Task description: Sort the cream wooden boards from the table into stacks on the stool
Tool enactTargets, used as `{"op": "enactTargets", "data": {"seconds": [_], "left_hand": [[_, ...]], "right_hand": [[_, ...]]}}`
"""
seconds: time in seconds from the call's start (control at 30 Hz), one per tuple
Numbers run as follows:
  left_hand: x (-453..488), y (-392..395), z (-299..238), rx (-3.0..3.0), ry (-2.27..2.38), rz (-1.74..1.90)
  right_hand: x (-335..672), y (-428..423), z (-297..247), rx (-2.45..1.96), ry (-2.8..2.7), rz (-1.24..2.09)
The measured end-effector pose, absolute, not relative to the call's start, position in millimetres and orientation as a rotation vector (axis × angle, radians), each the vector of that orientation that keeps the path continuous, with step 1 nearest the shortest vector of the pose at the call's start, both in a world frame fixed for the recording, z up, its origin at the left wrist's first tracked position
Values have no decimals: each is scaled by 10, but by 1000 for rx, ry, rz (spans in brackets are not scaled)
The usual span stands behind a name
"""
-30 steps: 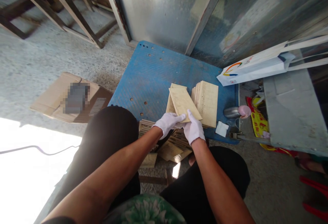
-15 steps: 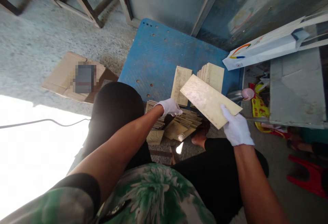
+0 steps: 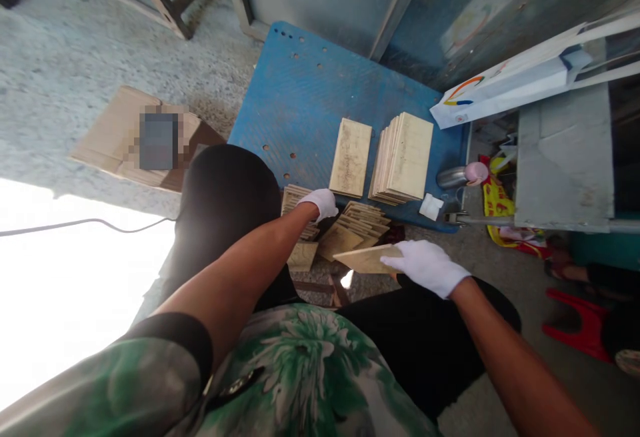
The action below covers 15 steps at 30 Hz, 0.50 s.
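Observation:
My right hand (image 3: 425, 266), in a white glove, is closed on a pale wooden board (image 3: 365, 260) held nearly flat above my knee. My left hand (image 3: 319, 202), also gloved, reaches down onto a heap of similar boards (image 3: 357, 227) on the ground between my legs; its fingers are curled over the heap's left part. On the blue platform (image 3: 300, 110) lie a single board (image 3: 351, 157) and, to its right, a leaning stack of boards (image 3: 403, 158).
A flattened cardboard box (image 3: 125, 137) lies on the concrete to the left, with a cable (image 3: 85, 225) beside it. A white paper bag (image 3: 505, 87), a grey metal bench (image 3: 565, 157), a metal cup (image 3: 453, 177) and a red stool (image 3: 575, 327) stand to the right.
My right hand has brought the board down from beside the stack to just above my knee. The left hand has stayed on the heap. A second board now lies on the platform.

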<state>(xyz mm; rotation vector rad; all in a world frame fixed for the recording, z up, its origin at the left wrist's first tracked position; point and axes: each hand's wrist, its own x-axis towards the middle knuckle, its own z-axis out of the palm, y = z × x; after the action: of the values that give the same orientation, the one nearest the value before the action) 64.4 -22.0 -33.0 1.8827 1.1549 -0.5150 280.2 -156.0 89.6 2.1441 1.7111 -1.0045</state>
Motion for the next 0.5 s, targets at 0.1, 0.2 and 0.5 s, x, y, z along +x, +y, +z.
{"op": "enactTargets", "data": {"seconds": [0.1, 0.2, 0.5], "left_hand": [[651, -250, -300, 1919, 1135, -542], [670, -279, -295, 1936, 1111, -576], [695, -290, -410, 1908, 1102, -601]], "right_hand": [[2456, -1556, 544, 1635, 1666, -955], [2221, -1554, 221, 1399, 1643, -944], [2168, -1567, -315, 1436, 1536, -956]]}}
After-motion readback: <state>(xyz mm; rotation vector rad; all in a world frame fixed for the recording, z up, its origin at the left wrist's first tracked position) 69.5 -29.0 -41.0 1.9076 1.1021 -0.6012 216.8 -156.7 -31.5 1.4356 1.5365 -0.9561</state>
